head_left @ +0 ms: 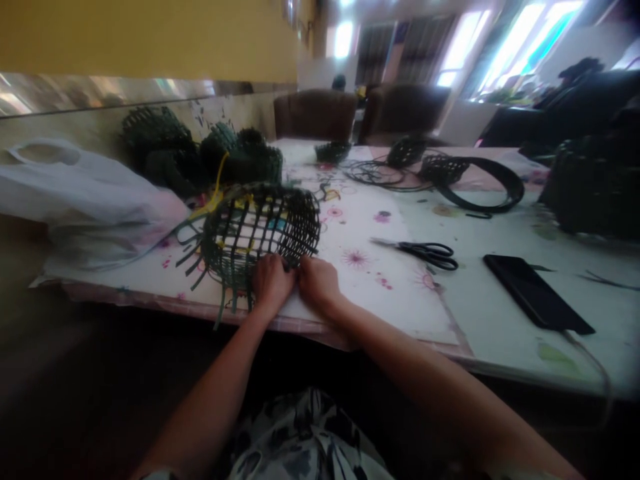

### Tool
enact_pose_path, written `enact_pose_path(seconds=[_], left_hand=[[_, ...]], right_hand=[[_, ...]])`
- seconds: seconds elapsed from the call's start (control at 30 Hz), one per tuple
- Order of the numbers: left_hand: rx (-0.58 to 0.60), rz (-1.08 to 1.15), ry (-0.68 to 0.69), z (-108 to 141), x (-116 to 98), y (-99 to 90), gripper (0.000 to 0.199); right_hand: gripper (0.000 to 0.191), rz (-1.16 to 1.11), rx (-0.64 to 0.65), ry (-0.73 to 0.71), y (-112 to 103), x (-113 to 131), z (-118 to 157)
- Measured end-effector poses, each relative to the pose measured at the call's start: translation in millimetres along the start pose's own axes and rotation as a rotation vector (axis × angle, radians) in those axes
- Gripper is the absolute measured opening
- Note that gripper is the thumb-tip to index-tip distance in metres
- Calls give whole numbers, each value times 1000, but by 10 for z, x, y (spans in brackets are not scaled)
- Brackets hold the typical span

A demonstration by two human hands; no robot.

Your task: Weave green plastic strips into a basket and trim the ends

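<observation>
A dark green woven basket [260, 223] lies tilted on the table, its open grid base facing up and loose strip ends sticking out at its left and lower rim. My left hand [273, 277] is closed on the near edge of this basket, fingers curled at the weave. Right beside it, my right hand [319, 281] is closed at the basket's lower right edge, its fingertips pinched close to the left hand's. Whatever strip lies between the fingers is hidden by the hands. Black-handled scissors [425, 252] rest to the right of my hands.
A white plastic bag [85, 200] lies at the left. More dark woven baskets [240, 157] are piled behind. Further right are a coil of dark strips [375, 173], a black band ring [500, 197], and a phone [537, 291] with a cable. The table's near edge [320, 330] runs below my hands.
</observation>
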State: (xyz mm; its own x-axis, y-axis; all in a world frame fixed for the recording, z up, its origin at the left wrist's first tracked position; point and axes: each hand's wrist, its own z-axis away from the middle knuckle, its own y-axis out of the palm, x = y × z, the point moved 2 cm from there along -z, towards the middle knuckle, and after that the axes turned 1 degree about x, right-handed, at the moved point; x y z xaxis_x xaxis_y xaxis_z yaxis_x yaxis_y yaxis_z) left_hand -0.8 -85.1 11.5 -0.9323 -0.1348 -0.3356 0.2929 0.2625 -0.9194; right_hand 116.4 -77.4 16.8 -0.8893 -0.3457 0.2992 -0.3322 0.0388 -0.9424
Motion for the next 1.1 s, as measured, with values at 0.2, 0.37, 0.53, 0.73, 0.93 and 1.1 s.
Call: enact_pose_path(seconds=[0.2,0.37,0.53,0.73,0.93,1.1], left_hand=[[-22,28,47,17,32,34,17],[-46,83,49,37,47,36,18],[-71,123,47,43,54,30,17],[-109,214,19,31,76,33,13],[-123,294,29,25,103,50,11],[-121,340,42,28,109,43,9]], right_hand=[[20,-30,-39,-57,18,7,3],[13,-233,-120,13,-14,-111,14],[12,-441,-148,65,-37,-233,-5],[22,-511,-98,73,1,-281,-40],[23,-820,68,-33,-20,-281,-80],[25,-1066,237,68,16,-305,-93]])
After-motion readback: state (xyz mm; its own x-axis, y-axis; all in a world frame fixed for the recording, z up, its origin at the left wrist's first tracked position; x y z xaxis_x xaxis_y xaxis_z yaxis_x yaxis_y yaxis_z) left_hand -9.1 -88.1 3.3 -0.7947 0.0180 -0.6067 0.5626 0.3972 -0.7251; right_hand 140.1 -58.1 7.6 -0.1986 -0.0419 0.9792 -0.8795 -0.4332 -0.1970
